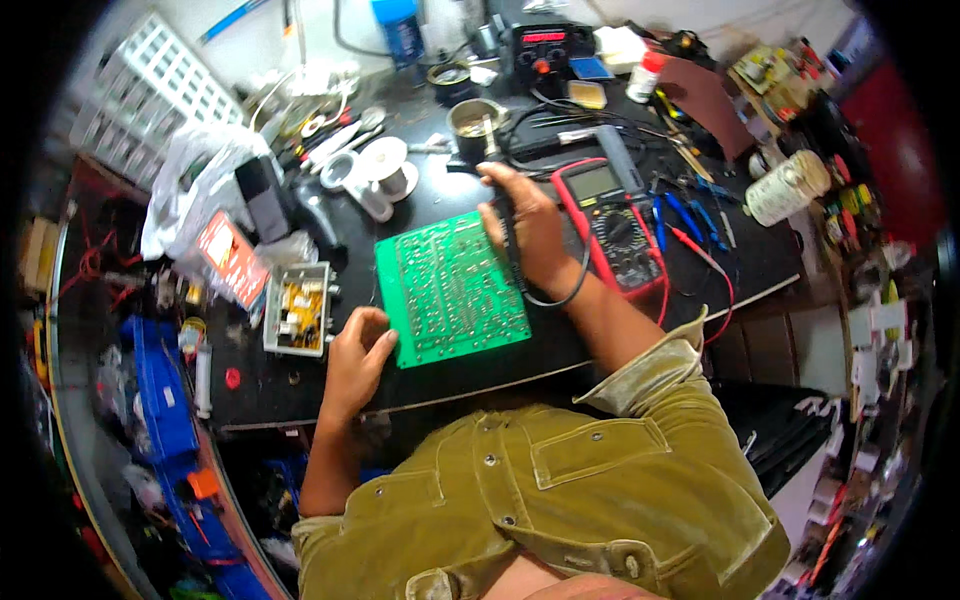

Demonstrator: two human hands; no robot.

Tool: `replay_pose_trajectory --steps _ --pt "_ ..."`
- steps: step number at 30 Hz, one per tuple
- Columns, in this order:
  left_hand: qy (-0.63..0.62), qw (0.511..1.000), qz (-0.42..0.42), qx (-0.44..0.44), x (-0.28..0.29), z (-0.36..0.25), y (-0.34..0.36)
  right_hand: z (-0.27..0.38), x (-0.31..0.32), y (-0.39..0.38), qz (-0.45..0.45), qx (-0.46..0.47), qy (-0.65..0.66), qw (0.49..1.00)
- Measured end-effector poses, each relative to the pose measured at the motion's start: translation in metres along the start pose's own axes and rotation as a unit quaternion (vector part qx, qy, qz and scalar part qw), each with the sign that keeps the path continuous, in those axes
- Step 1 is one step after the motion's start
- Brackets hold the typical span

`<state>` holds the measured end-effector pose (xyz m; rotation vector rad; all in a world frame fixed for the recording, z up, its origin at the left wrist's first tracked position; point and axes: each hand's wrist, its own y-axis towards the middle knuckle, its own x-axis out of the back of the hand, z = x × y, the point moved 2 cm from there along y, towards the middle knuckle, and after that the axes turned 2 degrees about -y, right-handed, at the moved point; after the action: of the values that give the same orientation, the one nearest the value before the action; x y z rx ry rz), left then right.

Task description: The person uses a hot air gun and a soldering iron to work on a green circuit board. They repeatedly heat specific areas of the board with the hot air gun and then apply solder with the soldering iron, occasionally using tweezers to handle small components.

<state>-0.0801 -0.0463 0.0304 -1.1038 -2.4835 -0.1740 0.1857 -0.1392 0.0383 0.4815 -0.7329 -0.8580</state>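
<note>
A green circuit board (455, 290) lies on the black table with its soldered side up. At its lower left edge is my left hand (357, 360), fingers curled and thumb against the board's edge. My right hand (535, 230) grips a soldering iron (512, 245) by its black handle, over the board's upper right edge. The iron's cable loops below the wrist. Its front end points away from me, toward a round metal tin (477, 125); I cannot make out exactly where the tip is.
Right of my hand lies a red multimeter (615, 225), with blue-handled pliers (685, 215) beyond. A soldering station (548, 55) stands at the back. Left are a box of small parts (298, 310), a white solder spool (390, 165) and a plastic bag (190, 190). The table's front edge (480, 382) runs near me.
</note>
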Motion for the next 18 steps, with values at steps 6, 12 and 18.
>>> replay_pose_trajectory --steps 6,12,18 --pt "-0.047 0.998 0.016 0.027 0.0023 -0.0044 0.0046 0.0082 0.0056 0.0027 0.013 -0.002 -0.009 1.0" --pt "-0.002 0.999 0.016 0.028 0.0043 0.0041 0.0065 0.0052 0.0055 0.0007 0.009 0.0 -0.014 1.0" --pt "-0.011 0.999 0.032 0.037 0.0029 0.0033 0.0076 0.0034 0.0069 -0.0002 -0.006 0.03 -0.013 0.999"
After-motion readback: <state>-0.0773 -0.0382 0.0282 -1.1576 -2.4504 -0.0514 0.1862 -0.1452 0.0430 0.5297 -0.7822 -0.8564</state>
